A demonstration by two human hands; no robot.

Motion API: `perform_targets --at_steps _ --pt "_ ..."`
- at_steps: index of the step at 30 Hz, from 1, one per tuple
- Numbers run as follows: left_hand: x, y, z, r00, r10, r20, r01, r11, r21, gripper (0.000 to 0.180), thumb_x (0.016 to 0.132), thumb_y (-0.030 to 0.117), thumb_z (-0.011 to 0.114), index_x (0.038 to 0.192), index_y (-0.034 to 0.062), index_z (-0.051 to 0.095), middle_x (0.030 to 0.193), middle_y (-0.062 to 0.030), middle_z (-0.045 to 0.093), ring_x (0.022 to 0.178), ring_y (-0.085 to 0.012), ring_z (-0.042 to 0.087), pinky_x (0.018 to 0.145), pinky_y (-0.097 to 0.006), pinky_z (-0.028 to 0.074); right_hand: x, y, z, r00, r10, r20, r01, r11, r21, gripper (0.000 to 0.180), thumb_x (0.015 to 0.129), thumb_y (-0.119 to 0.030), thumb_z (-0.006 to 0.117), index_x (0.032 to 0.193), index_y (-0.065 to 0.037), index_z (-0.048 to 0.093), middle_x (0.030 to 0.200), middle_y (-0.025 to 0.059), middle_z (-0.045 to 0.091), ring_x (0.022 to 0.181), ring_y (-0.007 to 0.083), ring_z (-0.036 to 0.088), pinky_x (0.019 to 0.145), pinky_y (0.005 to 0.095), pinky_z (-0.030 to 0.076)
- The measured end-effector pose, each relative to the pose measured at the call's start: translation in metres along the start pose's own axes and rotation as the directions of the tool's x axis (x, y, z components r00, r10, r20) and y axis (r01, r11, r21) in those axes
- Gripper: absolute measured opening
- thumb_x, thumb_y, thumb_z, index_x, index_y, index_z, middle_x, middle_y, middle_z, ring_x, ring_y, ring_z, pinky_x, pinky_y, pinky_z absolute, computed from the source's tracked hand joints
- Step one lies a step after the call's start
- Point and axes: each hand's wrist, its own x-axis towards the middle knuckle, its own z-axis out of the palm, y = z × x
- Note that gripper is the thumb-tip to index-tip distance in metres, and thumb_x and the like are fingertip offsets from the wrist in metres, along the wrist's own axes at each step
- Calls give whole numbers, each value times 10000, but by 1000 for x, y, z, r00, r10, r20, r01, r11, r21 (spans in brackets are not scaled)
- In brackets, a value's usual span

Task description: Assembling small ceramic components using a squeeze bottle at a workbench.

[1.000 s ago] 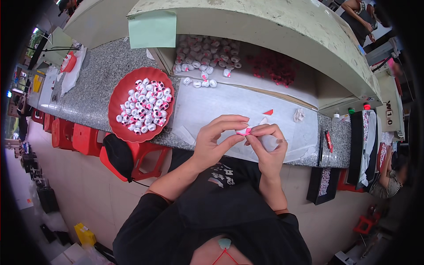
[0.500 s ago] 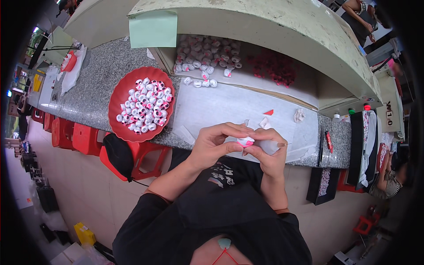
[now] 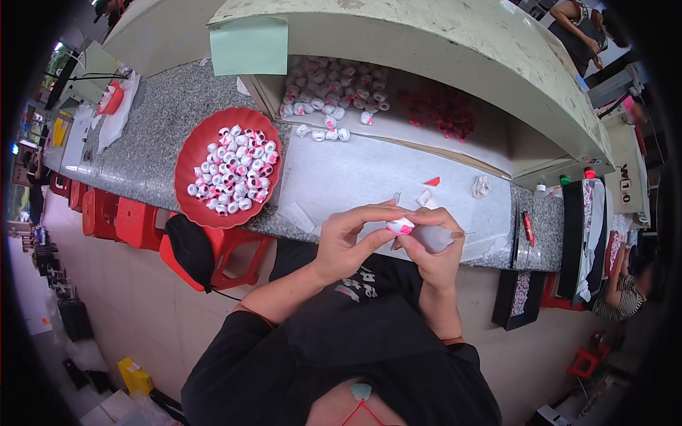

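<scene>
Between the fingertips of both hands, above the near edge of the white sheet [image 3: 398,167], is a small rounded white-and-pink piece [image 3: 401,226]. My left hand [image 3: 347,238] pinches it from the left with thumb and fingers. My right hand [image 3: 435,255] touches it from the right with thumb and forefinger, and also holds a translucent bottle [image 3: 437,238] with a thin needle tip that points right. The fingers partly hide the piece and most of the bottle. Similar white-and-pink pieces [image 3: 231,170] fill a red scalloped bowl [image 3: 186,153] to the left.
Under the pale shelf [image 3: 426,42] lie heaped white pieces [image 3: 334,85] and dark pink parts [image 3: 447,113]. Crumpled paper [image 3: 481,186] and a red scrap [image 3: 432,181] rest on the sheet. A red-handled tool [image 3: 528,227] and black trays [image 3: 513,298] are at right. Red stools [image 3: 227,255] stand below.
The piece in my fingers has shifted slightly right and turned a little, showing its pink patch differently. Both hands stay close together; the bottle remains in my right hand.
</scene>
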Motion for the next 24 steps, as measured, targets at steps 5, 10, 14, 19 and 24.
perform_targets --at_steps 5,10,14,19,24 --pt "-1 -1 0 981 -187 -58 181 978 -101 273 748 -28 544 1019 -19 524 1016 -110 547 1004 -180 489 905 -309 351 2 -3 -3 994 107 6 -107 994 23 258 666 99 581 905 23 524 761 66 575 670 102 553 595 211 442" --pt "1 -7 -8 999 -19 47 24 994 -103 259 743 -32 558 998 -14 518 1032 -113 526 992 -163 481 864 -285 374 2 -6 1 992 122 33 -123 992 27 277 668 103 581 926 22 521 740 60 574 666 101 553 598 209 438" --pt "-3 -4 -7 994 -110 21 112 965 -236 257 748 -34 554 1001 -21 508 1042 -118 516 986 -152 481 863 -273 373 2 -6 4 991 121 50 -124 990 60 294 666 98 593 941 24 522 741 64 576 664 103 555 596 205 439" --pt "-8 -13 -5 998 -50 -48 37 972 -230 267 755 -29 550 1016 -34 489 1011 -112 524 957 -147 492 826 -257 397 0 0 6 991 127 39 -130 987 96 292 668 100 595 945 32 531 753 74 580 658 108 554 589 209 444" --pt "-5 -3 -2 985 -161 -67 139 955 -263 277 752 -22 558 1019 -31 482 1000 -109 526 954 -145 497 814 -249 400 2 0 6 992 126 27 -128 987 101 265 708 78 560 969 37 537 766 85 583 637 106 546 580 211 446"
